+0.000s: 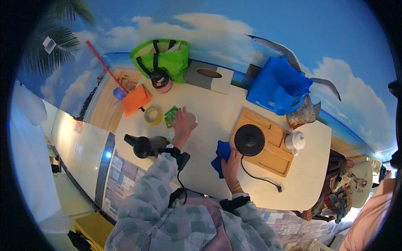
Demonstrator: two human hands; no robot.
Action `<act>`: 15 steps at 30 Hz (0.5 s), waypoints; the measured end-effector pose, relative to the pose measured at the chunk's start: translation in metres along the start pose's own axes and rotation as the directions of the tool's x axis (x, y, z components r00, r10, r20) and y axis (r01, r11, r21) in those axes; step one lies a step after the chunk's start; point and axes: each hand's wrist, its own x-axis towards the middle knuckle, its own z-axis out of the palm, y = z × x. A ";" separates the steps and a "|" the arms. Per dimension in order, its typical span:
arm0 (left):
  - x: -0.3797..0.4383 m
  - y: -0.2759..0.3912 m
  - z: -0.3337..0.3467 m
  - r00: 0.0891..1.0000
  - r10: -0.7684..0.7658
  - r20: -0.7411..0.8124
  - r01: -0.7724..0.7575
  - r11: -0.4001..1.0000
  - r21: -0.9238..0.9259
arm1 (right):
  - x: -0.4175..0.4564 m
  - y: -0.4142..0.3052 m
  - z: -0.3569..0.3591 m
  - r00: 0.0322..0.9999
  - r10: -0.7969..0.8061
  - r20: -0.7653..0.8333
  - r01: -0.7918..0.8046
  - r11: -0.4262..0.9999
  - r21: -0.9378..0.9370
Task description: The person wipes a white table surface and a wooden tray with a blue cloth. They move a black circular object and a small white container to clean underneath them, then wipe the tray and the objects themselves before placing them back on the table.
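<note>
My left hand [182, 125] is spread over a small round whitish object [191, 118], seemingly touching it; what it is cannot be told. Beside its fingertips lies a green packet [171, 116], with a roll of tape [153, 115] farther left. A dark electric kettle [146, 146] is partly hidden behind my left wrist. My right hand [231, 166] holds a blue cloth [221, 158] on the white table [201, 150]. Just right of it, a round black kettle base [249, 140] with a plug cord rests on a wooden tray [267, 157]. A white lidded cup [295, 140] stands at the tray's right side.
Along the back stand a green bag [176, 62], a pink and black jar [161, 81], a grey and white tissue box [209, 77], a blue bag [273, 88] and a foil packet [303, 114]. An orange item [136, 99] sits at the left edge. Clothes pile right of the table.
</note>
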 end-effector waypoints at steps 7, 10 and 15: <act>0.027 -0.027 0.009 0.935 0.252 0.249 -0.231 0.967 -0.110 | 0.014 -0.022 0.032 0.998 0.065 -0.028 -0.058 0.980 0.193; 0.024 -0.018 -0.003 0.884 0.372 0.282 -0.384 0.923 -0.014 | 0.026 -0.031 0.034 0.997 0.032 -0.074 -0.018 0.984 0.180; 0.017 -0.012 -0.005 0.870 0.377 0.317 -0.336 0.925 -0.178 | 0.032 -0.048 0.037 0.994 0.034 -0.099 -0.014 0.980 0.197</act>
